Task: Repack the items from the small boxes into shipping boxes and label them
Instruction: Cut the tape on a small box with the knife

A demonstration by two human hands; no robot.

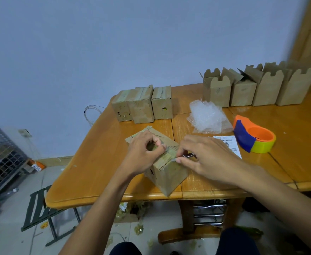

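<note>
Lying tilted near the front edge of the wooden surface (pixel 99 162), a small cardboard box (pixel 169 174) sealed with yellowish tape is under both hands. The left hand (pixel 144 150) rests on the box top with its fingers curled, thumb and forefinger pinching the tape strip (pixel 166 157) along the top seam. The right hand (pixel 204 158) pinches a slim metal tool (pixel 188 155) between thumb and fingers, with its tip at the same strip; what kind of tool it is cannot be made out.

Three more taped small boxes (pixel 142 105) stand touching in a row at the rear of the surface. Four taller shipping boxes (pixel 257 89) stand with their flaps up in a row at the right rear. A heap of bubble wrap (pixel 208 118) lies in front of them. Just right of it sits an orange and blue tape dispenser (pixel 254 138) loaded with yellow tape. A printed shipping label (pixel 233 145) lies flat between the dispenser and the right hand, partly covered by that hand.

On the floor, a wire crate (pixel 0 153) stands at the far left and a dark folding stool (pixel 40 208) near the corner of the surface, with tape scraps scattered beneath.
</note>
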